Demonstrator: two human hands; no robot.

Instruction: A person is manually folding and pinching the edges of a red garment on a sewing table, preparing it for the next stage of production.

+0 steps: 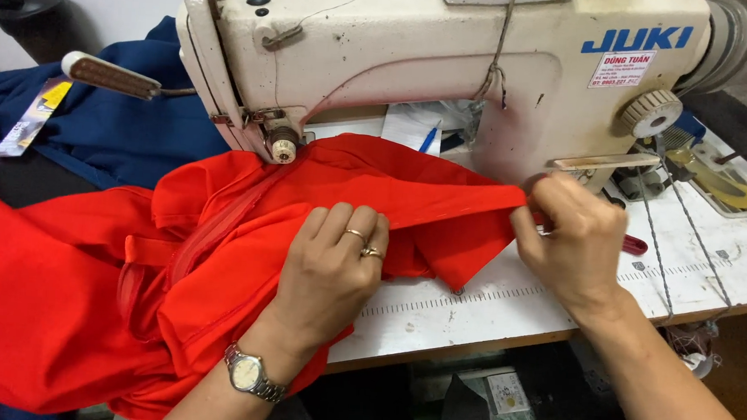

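Under the left hand (332, 263), laid flat and open, red cloth (243, 254) is pinned to the bench (505, 306); its edge is pinched taut by the right hand (572, 242), feeding the machine (415, 67).

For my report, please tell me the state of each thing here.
Red fabric: folded, lying under the machine head.
Sewing machine: threaded.
Left hand: flat, pressing the fabric.
Right hand: pinching the fabric's edge.
Blue cloth: heaped behind.
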